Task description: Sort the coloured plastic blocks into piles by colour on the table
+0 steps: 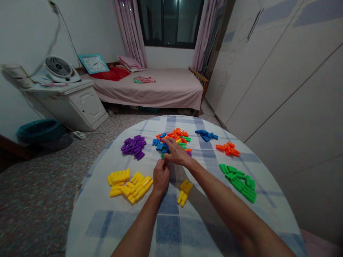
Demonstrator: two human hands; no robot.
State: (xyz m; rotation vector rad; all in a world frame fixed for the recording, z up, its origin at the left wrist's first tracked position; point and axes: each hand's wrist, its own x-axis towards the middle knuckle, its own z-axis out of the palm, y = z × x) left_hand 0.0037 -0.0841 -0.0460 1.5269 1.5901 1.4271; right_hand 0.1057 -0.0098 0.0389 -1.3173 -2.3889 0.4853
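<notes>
My right hand reaches over a mixed pile of plastic pieces, its fingers stretched out and the thumb apart from them. Under and around it lie blue pieces, orange pieces and a few green ones. Close below, my left hand is closed, knuckles up; whatever its fingers may hold is hidden. A small green piece shows between the left fingers and the right thumb. Yellow pieces lie left of my left hand, and a small yellow cluster lies beneath my right forearm.
The round table has a checked cloth. Sorted heaps ring the mixed pile: purple pieces at left, blue pieces at far right, orange pieces and green pieces at right. Beyond stands a bed; a wardrobe flanks the right.
</notes>
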